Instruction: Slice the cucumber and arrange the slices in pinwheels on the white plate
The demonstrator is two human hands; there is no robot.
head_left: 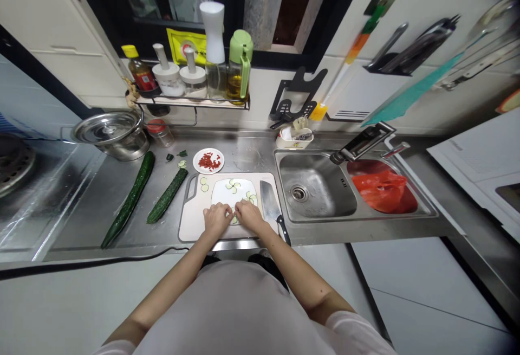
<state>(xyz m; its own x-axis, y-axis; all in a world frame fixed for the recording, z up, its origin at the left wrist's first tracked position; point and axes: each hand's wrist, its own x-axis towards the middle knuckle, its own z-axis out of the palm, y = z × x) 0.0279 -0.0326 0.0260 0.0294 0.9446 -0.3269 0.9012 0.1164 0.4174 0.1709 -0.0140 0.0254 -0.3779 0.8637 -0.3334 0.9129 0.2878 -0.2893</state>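
Observation:
My left hand (216, 218) and my right hand (248, 215) meet knuckle to knuckle at the near rim of a white plate (233, 191) on a pale cutting board (194, 219). Both hands have curled fingers pinching a cucumber slice (234, 219) between them. Several thin cucumber slices (233, 184) lie on the plate, and two more cucumber slices (203, 184) rest on the board's far left corner. A cleaver (268, 203) with a black handle lies on the board's right edge, just right of my right hand.
Two whole cucumbers (129, 199) (168, 194) lie left of the board. A small dish of chopped red chilli (208, 160) sits behind it. A lidded steel pot (110, 134) stands far left, a sink (314, 189) with a red bag (382, 189) right, a condiment shelf (190, 100) behind.

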